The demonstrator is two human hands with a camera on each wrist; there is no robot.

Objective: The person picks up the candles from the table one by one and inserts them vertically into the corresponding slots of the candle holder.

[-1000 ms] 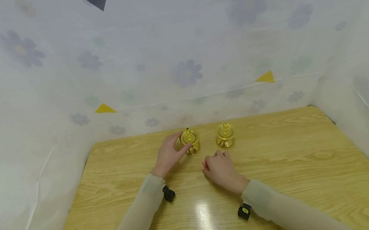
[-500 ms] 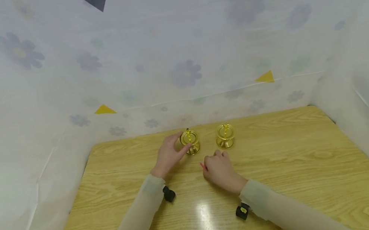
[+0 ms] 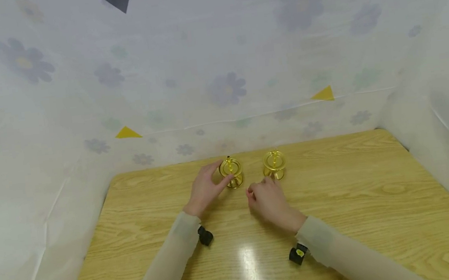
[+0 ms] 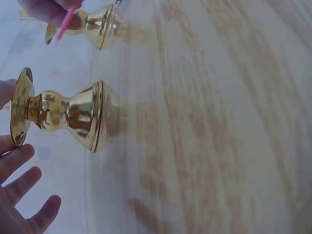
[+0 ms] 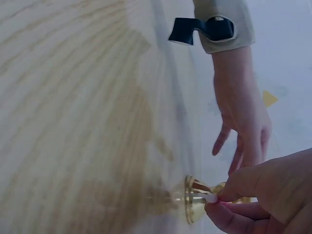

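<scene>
Two gold candle holders stand at the back of the wooden table [image 3: 358, 199]. My left hand [image 3: 205, 190] cups the left holder [image 3: 231, 172] with straight, spread fingers [image 4: 19, 190], thumb at its top dish. The left holder [image 4: 63, 114] is empty. My right hand [image 3: 265, 197] pinches a small pink stick [image 3: 248, 194] between thumb and fingers, just in front of the right holder [image 3: 274, 166]. In the left wrist view the pink stick [image 4: 66, 24] points down beside the right holder [image 4: 97, 24]. In the right wrist view its pale tip [image 5: 212, 199] sits close to the right holder's base [image 5: 195, 200].
White floral sheeting [image 3: 227, 89] walls the table at the back and on both sides. Small black wrist cameras [image 3: 206, 236] [image 3: 298, 254] hang under both sleeves. Bare wood lies to the left, right and front of the hands.
My right hand has moved a little forward, closer to the right holder, with the pink stick still pinched. The left hand and both holders have stayed put.
</scene>
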